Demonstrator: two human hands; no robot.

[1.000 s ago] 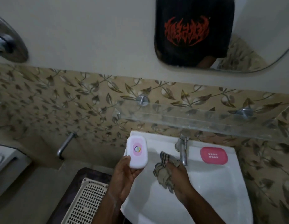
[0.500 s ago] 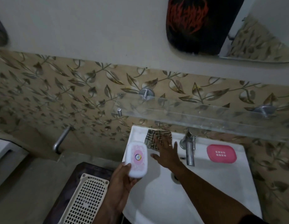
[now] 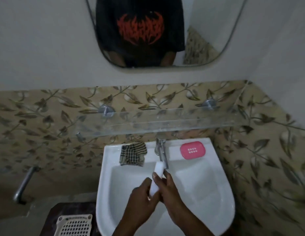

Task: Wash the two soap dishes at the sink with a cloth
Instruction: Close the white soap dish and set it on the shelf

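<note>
Tap (image 3: pixel 162 155): chrome, fixed at the middle of the back ledge of the white sink (image 3: pixel 104 176), with its spout reaching forward over the bowl.

White soap dish (image 3: pixel 157 176): held edge-on just below and in front of the tap. Its upper end is at the spout tip; whether they touch cannot be told. Its lower end is hidden between the hands.

Left hand (image 3: pixel 141 193): in front of the tap and slightly left, fingers curled round the dish's lower left side, gripping it.

Right hand (image 3: pixel 169 189): in front of the tap and slightly right, thumb and fingers clasped on the dish's right side, gripping it. Both wrists cross the sink's front rim.

Bare bowl shows left and right of the hands, more on the right.

Pink soap dish (image 3: pixel 193 150): flat on the ledge right of the tap, apart from it and inside the ledge edges.

Checked cloth (image 3: pixel 133 155): crumpled on the ledge left of the tap, its front edge hanging over the ledge's inner lip into the bowl.

Glass shelf (image 3: pixel 165 124): on the wall above the tap, its front edge overhanging the tap base.

Mirror (image 3: pixel 216 31): high above the tap.

Perforated basket (image 3: pixel 75 225): far left of the tap, below the sink's rim.
</note>
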